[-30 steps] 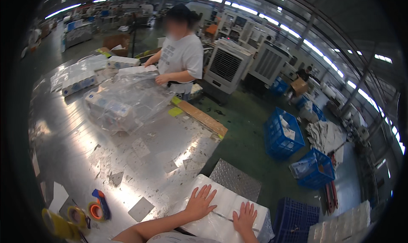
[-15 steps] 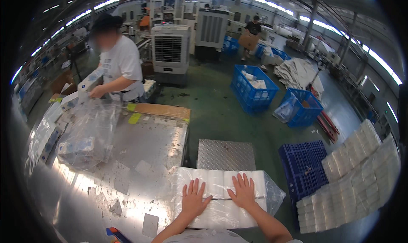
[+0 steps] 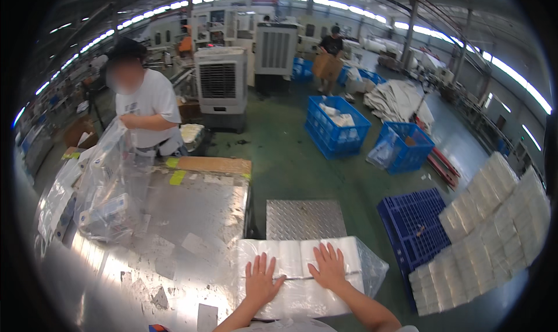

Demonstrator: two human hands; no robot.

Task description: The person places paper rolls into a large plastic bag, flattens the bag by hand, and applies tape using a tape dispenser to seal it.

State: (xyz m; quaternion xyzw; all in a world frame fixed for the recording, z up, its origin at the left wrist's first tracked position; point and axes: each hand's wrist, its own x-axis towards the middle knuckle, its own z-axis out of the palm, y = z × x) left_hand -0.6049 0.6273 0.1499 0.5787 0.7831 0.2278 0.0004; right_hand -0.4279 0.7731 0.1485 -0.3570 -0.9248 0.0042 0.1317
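In front of me lies a clear plastic bag [image 3: 372, 269] filled with white paper packs [image 3: 290, 303] in two rows. My left hand [image 3: 263, 282] rests flat on its left half, fingers spread, a ring on one finger. On the right half, my right hand [image 3: 330, 267] lies flat as well, fingers apart. Loose film sticks out past the packs on the right. The bag's left end meets the metal table [image 3: 192, 216].
Across the table a co-worker [image 3: 145, 105] holds up a clear bag [image 3: 113, 198] with boxed packs. A blue pallet [image 3: 415, 221] with stacked white bags [image 3: 471, 268] stands at right. Beyond are a treadplate platform [image 3: 305, 219], blue crates [image 3: 337, 131] and a person carrying a carton [image 3: 327, 66].
The co-worker's hand has risen, pulling the clear bag up around the boxed packs. My hands stay flat on the bag. The whole view has shifted slightly.
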